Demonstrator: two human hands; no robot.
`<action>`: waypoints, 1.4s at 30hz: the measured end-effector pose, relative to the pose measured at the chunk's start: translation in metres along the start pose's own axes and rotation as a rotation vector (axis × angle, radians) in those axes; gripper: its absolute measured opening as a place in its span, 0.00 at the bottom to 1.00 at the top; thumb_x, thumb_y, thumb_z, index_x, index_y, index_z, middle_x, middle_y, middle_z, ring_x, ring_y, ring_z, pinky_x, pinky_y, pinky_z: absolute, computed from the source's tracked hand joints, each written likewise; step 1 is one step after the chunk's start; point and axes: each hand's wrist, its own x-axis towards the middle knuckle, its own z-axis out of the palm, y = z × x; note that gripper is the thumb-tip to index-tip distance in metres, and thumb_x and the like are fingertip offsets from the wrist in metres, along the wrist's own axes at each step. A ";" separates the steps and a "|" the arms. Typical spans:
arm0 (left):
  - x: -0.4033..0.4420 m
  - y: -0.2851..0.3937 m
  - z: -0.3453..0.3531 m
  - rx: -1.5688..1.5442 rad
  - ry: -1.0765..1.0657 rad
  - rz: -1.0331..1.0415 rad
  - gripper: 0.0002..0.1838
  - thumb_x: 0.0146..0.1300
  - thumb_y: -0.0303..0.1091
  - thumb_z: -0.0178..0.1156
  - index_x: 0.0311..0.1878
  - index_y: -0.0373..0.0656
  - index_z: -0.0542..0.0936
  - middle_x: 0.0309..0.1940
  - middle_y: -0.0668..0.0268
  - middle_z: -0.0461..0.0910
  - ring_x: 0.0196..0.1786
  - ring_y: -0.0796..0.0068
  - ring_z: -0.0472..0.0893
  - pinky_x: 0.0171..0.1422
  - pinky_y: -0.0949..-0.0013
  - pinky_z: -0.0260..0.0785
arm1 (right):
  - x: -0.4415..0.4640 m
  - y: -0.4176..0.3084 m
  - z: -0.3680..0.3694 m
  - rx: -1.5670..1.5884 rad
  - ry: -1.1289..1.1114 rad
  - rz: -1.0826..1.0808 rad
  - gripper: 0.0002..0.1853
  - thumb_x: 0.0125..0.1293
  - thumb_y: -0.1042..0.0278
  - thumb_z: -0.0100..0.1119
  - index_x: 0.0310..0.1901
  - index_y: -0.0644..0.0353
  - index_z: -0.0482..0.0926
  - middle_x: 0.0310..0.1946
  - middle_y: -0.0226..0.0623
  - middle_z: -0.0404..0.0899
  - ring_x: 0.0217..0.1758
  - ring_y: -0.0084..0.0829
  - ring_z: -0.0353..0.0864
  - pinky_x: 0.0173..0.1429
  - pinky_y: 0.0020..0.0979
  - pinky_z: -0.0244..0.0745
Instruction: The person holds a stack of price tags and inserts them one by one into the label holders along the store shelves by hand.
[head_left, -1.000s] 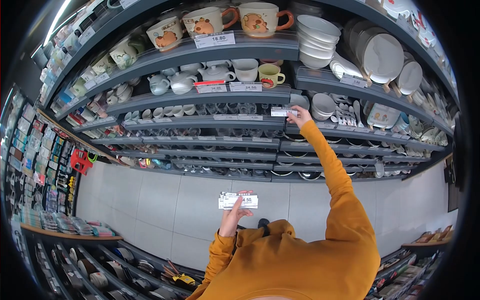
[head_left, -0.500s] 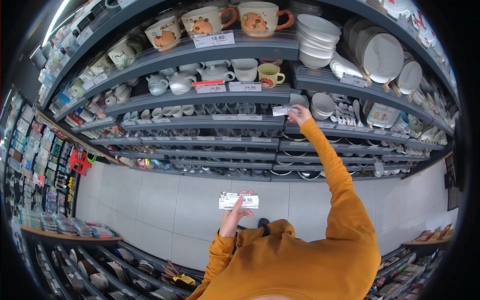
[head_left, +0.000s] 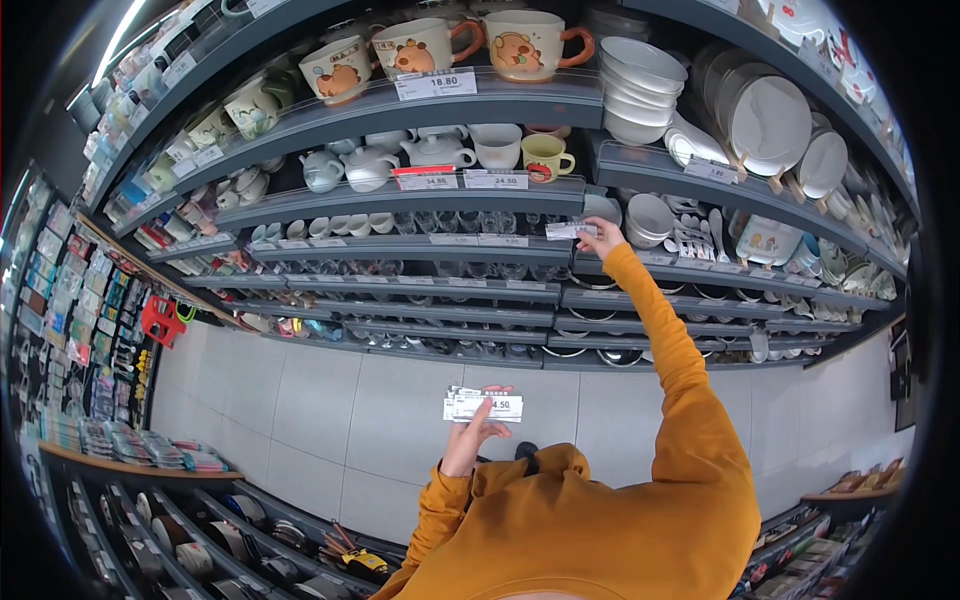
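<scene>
My left hand point(head_left: 476, 430) is closed on a small stack of white price labels point(head_left: 485, 407), its thumb across the front; the top one reads partly "4.50". Out at the shelf, my right hand point(head_left: 601, 237) pinches a single white label point(head_left: 568, 230) by its right end. That label is beside the front edge of a grey shelf point(head_left: 490, 240), near where the left and right shelf sections meet. Just right of my right hand stand stacked white bowls point(head_left: 649, 216). Above the label is a yellow-green cup point(head_left: 547, 157).
Large bear mugs point(head_left: 525, 45) stand on an upper shelf, with stacked bowls point(head_left: 638, 85) and upright plates point(head_left: 770, 125) to their right. At the left are a rack of packaged goods point(head_left: 75, 310) and a red stool point(head_left: 163, 321). Lower shelves point(head_left: 235, 550) run behind me.
The shelves have shifted slightly right and down in view. My right hand's label has tilted a little, then levelled again beside the shelf edge. My left hand keeps its stack.
</scene>
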 end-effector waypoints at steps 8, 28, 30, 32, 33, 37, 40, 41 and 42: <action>0.000 -0.002 0.000 0.003 -0.001 -0.006 0.19 0.74 0.38 0.47 0.61 0.36 0.68 0.58 0.59 0.76 0.31 0.76 0.80 0.40 0.73 0.72 | 0.012 0.007 -0.007 0.001 -0.012 -0.068 0.19 0.63 0.74 0.62 0.54 0.72 0.72 0.37 0.43 0.80 0.32 0.26 0.83 0.34 0.24 0.79; 0.000 -0.005 -0.004 0.000 0.016 0.004 0.19 0.74 0.38 0.47 0.60 0.37 0.68 0.56 0.59 0.77 0.31 0.76 0.80 0.39 0.74 0.72 | 0.006 0.004 -0.003 -0.085 -0.055 -0.025 0.17 0.64 0.72 0.61 0.52 0.70 0.73 0.35 0.40 0.80 0.31 0.24 0.82 0.35 0.23 0.79; -0.001 -0.005 -0.004 -0.005 0.011 0.004 0.19 0.74 0.38 0.47 0.60 0.36 0.68 0.56 0.59 0.77 0.31 0.76 0.80 0.39 0.74 0.72 | 0.004 0.002 -0.002 -0.113 -0.061 -0.028 0.17 0.64 0.72 0.61 0.52 0.70 0.73 0.35 0.40 0.80 0.31 0.24 0.82 0.35 0.23 0.78; -0.001 -0.006 -0.005 -0.008 0.010 0.005 0.19 0.74 0.38 0.47 0.61 0.36 0.68 0.56 0.59 0.77 0.31 0.76 0.80 0.39 0.74 0.72 | 0.006 0.006 -0.002 -0.124 -0.071 -0.024 0.17 0.64 0.72 0.61 0.52 0.70 0.73 0.36 0.40 0.80 0.31 0.24 0.82 0.35 0.23 0.78; -0.001 -0.006 -0.005 -0.008 0.012 0.006 0.19 0.74 0.38 0.47 0.61 0.36 0.68 0.56 0.59 0.77 0.31 0.76 0.80 0.39 0.74 0.72 | 0.007 0.006 -0.002 -0.129 -0.076 -0.022 0.17 0.64 0.72 0.62 0.52 0.70 0.73 0.36 0.41 0.80 0.31 0.24 0.82 0.34 0.23 0.78; 0.000 -0.008 -0.006 -0.005 0.013 0.005 0.19 0.74 0.38 0.47 0.61 0.36 0.68 0.57 0.59 0.77 0.31 0.76 0.80 0.39 0.74 0.72 | 0.009 0.003 0.002 -0.198 -0.065 -0.014 0.18 0.64 0.70 0.62 0.52 0.70 0.74 0.34 0.39 0.81 0.31 0.24 0.82 0.35 0.23 0.79; -0.001 -0.008 -0.006 -0.014 0.012 -0.003 0.19 0.74 0.38 0.47 0.61 0.37 0.68 0.57 0.60 0.77 0.31 0.77 0.80 0.40 0.74 0.72 | 0.012 0.000 0.004 -0.299 -0.087 -0.015 0.19 0.64 0.68 0.62 0.52 0.70 0.74 0.31 0.38 0.81 0.30 0.23 0.82 0.36 0.23 0.79; -0.001 -0.008 -0.006 -0.015 0.010 -0.003 0.19 0.74 0.38 0.47 0.61 0.37 0.69 0.56 0.60 0.77 0.31 0.77 0.80 0.40 0.74 0.72 | 0.014 -0.002 0.004 -0.323 -0.090 -0.008 0.19 0.64 0.68 0.62 0.53 0.70 0.74 0.30 0.38 0.81 0.29 0.23 0.81 0.36 0.23 0.79; -0.001 -0.007 -0.005 -0.015 0.008 -0.002 0.19 0.74 0.38 0.47 0.61 0.37 0.69 0.56 0.61 0.77 0.31 0.77 0.80 0.40 0.74 0.72 | 0.012 -0.008 0.006 -0.346 -0.093 0.000 0.19 0.64 0.67 0.62 0.53 0.70 0.74 0.30 0.38 0.81 0.29 0.22 0.81 0.36 0.23 0.79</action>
